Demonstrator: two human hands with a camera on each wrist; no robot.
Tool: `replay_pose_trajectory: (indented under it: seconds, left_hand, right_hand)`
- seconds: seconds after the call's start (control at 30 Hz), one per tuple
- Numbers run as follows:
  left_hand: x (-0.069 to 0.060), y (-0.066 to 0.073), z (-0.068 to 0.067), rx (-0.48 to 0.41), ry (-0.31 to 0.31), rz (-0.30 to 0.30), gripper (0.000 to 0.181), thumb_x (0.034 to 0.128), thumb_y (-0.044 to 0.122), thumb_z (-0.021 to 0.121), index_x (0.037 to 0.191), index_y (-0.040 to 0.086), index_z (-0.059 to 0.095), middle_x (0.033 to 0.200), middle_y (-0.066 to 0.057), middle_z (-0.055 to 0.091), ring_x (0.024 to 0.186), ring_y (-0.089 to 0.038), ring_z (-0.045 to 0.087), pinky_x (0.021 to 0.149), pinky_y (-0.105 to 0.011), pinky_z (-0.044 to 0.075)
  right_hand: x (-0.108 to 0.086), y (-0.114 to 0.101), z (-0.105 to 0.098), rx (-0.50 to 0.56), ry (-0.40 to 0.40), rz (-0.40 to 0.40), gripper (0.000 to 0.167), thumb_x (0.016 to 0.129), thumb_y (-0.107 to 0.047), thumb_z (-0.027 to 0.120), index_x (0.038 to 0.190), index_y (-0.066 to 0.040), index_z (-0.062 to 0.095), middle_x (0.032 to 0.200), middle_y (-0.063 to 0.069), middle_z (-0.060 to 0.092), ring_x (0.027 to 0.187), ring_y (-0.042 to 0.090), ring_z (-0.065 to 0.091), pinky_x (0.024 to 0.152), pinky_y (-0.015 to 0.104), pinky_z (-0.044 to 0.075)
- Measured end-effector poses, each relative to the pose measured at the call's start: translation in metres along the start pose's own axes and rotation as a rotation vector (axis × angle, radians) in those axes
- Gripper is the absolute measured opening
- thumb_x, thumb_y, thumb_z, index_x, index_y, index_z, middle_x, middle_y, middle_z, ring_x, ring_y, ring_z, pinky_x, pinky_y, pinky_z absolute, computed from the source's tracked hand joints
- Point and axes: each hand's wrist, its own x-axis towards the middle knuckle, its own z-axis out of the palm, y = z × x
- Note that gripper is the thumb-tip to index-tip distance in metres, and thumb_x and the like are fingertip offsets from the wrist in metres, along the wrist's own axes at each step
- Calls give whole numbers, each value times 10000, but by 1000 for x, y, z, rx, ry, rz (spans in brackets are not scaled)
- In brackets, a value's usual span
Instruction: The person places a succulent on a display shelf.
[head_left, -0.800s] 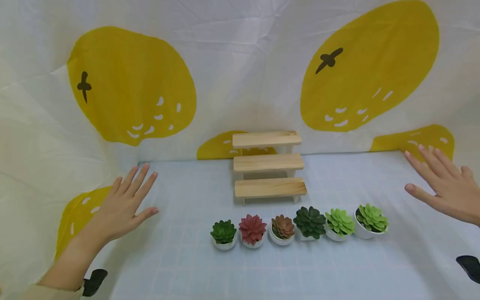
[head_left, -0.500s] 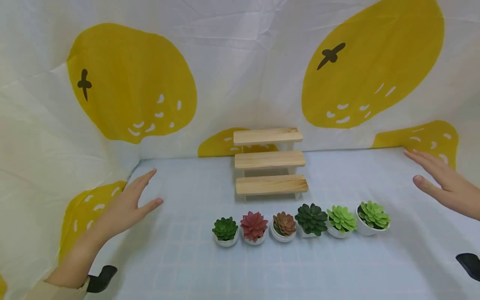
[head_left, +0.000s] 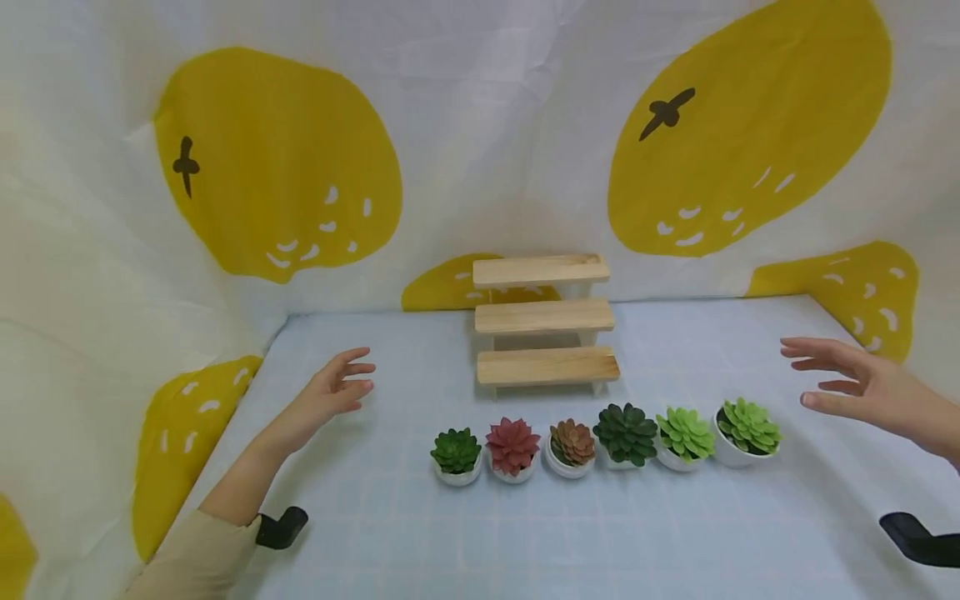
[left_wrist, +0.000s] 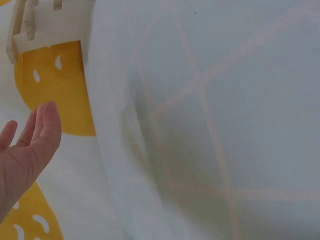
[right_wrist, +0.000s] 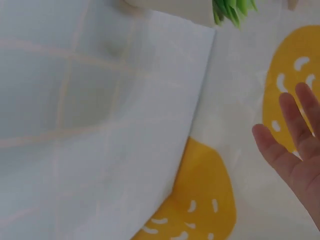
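Observation:
My left hand (head_left: 326, 402) hovers over the left part of the table, its fingers loosely bent and holding nothing. On the other side, my right hand (head_left: 870, 392) is in the air to the right of the potted succulents, fingers apart and relaxed. Between the hands runs a row of small succulents in white pots: a green one (head_left: 457, 452), a red one (head_left: 513, 447), a brown one (head_left: 572, 443), a dark green one (head_left: 626, 435), a light green one (head_left: 685, 434) and another light green one (head_left: 747, 427). Neither hand touches any of them.
Behind the row stands a three-step wooden shelf (head_left: 546, 367), near the table's back edge. A pale blue checked cloth (head_left: 525, 542) covers the table. White fabric with yellow fruit prints (head_left: 285, 158) hangs behind and at the sides. Black straps (head_left: 282, 528) show at both wrists.
The left hand has moved right, toward the row, and its fingers have gone from spread to loosely bent. The right hand has turned and moved slightly left. The pots and shelf stay put.

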Motion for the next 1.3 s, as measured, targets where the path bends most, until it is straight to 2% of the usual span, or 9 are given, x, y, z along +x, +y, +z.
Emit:
replay_pose_trajectory:
  seconds: [0.23,0.4,0.6,0.8,0.9,1.07,1.17,1.3]
  left_hand:
    - [15,-4,18,-103,-51,-82,632,939,223,573,1448,66,232,1415,-265,303,1249,-391,379,965,-460,445]
    - [23,1,20,-123,-80,-107,659,935,196,581,1460,64,207,1421,-266,296,1249,-405,381,970,-463,441]
    - [34,-1,23,-199,-66,-114,650,928,170,589,1454,53,225,1410,-267,316,1240,-387,393,968,-429,449]
    - [45,-3,40,-220,-50,-75,609,919,116,592,1425,5,271,1370,-285,350,1202,-405,419,936,-413,477]
    - [52,-3,49,-205,-94,-83,596,917,122,595,1419,12,292,1362,-271,365,1189,-387,442,929,-404,484]
    - [68,-1,57,-174,-183,-148,589,916,158,606,1418,36,322,1338,-239,415,1148,-322,494,933,-380,482]
    - [79,2,60,-220,-191,-188,586,912,143,608,1417,36,332,1329,-238,443,1110,-262,519,940,-374,477]
    - [91,3,65,-279,-214,-205,578,918,88,581,1425,19,311,1332,-260,442,1100,-237,527,966,-381,455]
  right_hand:
    - [-4,9,15,69,-86,-23,698,820,-60,702,1422,-133,356,1218,-316,387,1020,-172,393,717,60,419]
    - [-5,13,23,129,-114,-31,701,825,-38,688,1429,-117,341,1268,-305,369,1044,-157,401,735,89,450]
    - [-8,16,31,148,-149,-3,687,831,-64,687,1423,-109,342,1271,-334,349,1031,-158,415,729,122,468]
    - [-12,20,36,184,-163,-8,711,817,-50,699,1425,-97,334,1257,-310,385,1030,-131,448,740,132,480]
    - [-13,22,38,198,-180,0,718,822,-51,693,1433,-102,319,1238,-283,410,1027,-111,463,733,152,492]
    - [-13,26,41,234,-202,-1,724,828,-27,676,1441,-106,299,1236,-260,431,1030,-106,461,730,165,497]
    - [-13,27,44,254,-213,-14,721,833,-19,668,1442,-93,289,1240,-263,429,1033,-118,445,729,174,505]
    - [-14,27,48,262,-221,-7,719,829,-36,677,1434,-61,290,1243,-253,420,1035,-124,427,744,192,513]
